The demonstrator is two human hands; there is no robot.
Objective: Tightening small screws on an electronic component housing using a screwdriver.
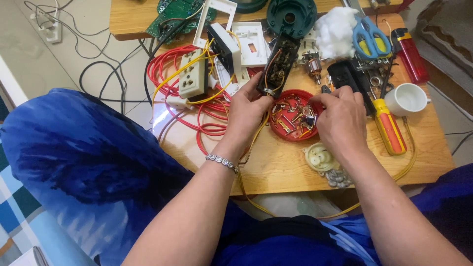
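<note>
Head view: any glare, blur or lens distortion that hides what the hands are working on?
Head view: even daylight with soft shadows; bright glare on the varnished table left of the left hand; the right hand and red dish of small metal parts stay sharp; wide-angle bending shows at the frame edges.

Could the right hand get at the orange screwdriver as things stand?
Probably yes: the orange screwdriver lies bare on the table just beside the right hand, nothing on it, though that hand's fingers are busy over the red dish.
</note>
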